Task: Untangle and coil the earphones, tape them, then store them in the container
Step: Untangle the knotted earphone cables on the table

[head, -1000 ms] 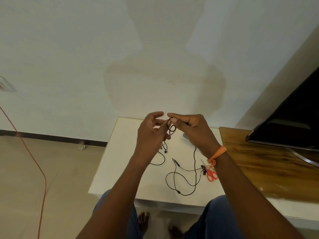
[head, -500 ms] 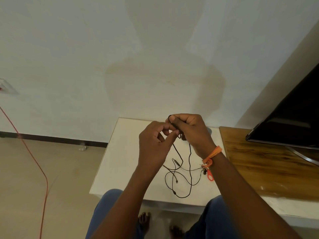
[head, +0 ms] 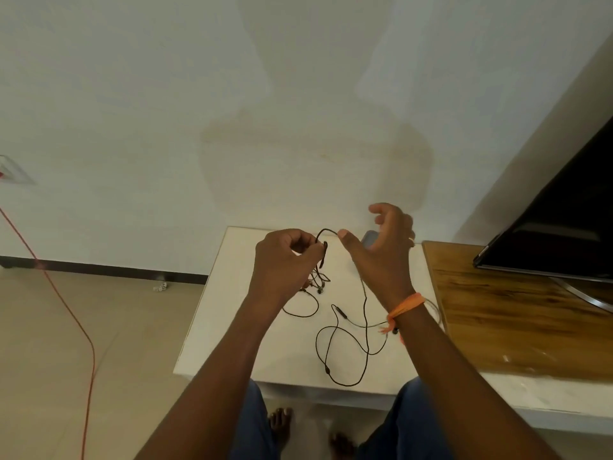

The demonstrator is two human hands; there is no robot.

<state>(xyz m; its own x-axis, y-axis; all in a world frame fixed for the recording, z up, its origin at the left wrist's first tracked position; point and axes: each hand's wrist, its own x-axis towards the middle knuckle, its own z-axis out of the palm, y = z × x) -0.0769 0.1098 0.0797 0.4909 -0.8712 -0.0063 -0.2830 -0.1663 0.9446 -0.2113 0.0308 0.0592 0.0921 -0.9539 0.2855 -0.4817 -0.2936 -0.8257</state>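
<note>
The black earphones (head: 345, 355) lie in loose loops on the white table (head: 229, 327), with one end lifted. My left hand (head: 285, 260) pinches the raised cable above a small tangle of earbuds. From that pinch a short arc of cable runs right to the thumb tip of my right hand (head: 384, 250). The right hand's fingers are spread and relaxed, and more cable hangs down to the table from under its palm. A grey object (head: 370, 237) sits on the table behind the right hand, mostly hidden.
A bit of the red scissors (head: 402, 340) shows under my right wrist. A wooden board (head: 514, 323) with a dark screen (head: 564, 227) on it adjoins the table on the right. An orange cord (head: 66, 310) crosses the floor at left. My knees and feet are below the table's front edge.
My hands have drawn apart. The right hand has released its pinch, opened and moved right and up. The left hand keeps its hold, and the cable has spread wider over the table.
</note>
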